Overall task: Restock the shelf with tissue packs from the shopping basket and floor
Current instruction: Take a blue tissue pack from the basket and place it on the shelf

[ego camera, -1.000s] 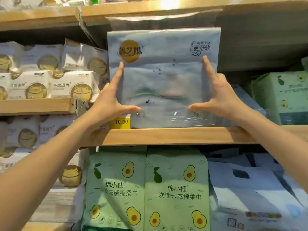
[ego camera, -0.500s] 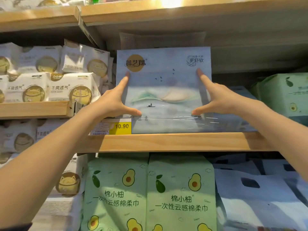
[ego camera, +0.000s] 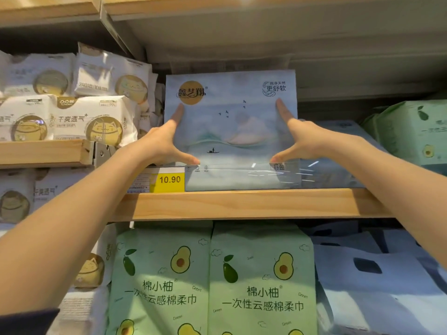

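A pale blue tissue pack (ego camera: 231, 122) with a gold round logo and a small boat picture stands upright on the wooden shelf (ego camera: 242, 205). My left hand (ego camera: 164, 143) presses flat on its left part, thumb out along the lower face. My right hand (ego camera: 300, 139) mirrors it on the right part. Both hands have fingers spread, palms against the pack's front face. The pack's bottom rests on the shelf board, behind the front lip. Neither the shopping basket nor the floor is in view.
A yellow 10.90 price tag (ego camera: 169, 180) sits left of the pack. White cat-logo packs (ego camera: 92, 119) fill the left shelves. Green avocado packs (ego camera: 212, 284) stand below, another green pack (ego camera: 416, 131) at right. More blue packs (ego camera: 333, 170) lie behind and at lower right.
The blue pack has gone deeper and lower onto the shelf and now rests on the board. Both hands followed it forward, staying flat on its face.
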`<move>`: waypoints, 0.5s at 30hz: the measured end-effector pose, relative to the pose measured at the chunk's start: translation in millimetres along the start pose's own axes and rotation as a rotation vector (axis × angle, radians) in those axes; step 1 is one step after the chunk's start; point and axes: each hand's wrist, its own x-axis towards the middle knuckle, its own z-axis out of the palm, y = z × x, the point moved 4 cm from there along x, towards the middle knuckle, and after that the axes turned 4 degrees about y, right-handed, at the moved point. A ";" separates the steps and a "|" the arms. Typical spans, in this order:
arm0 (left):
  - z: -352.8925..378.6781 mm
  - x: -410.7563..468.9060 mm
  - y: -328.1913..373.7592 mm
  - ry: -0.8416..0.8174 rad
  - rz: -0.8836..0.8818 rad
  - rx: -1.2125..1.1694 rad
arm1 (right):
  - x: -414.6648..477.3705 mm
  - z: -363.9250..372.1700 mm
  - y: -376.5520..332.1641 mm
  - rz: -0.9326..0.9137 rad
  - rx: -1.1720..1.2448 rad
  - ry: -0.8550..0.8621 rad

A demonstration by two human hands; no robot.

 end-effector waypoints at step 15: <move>8.2 18.8 -7.5 -0.044 -0.050 0.086 | 11.4 4.1 0.8 0.053 -0.072 -0.086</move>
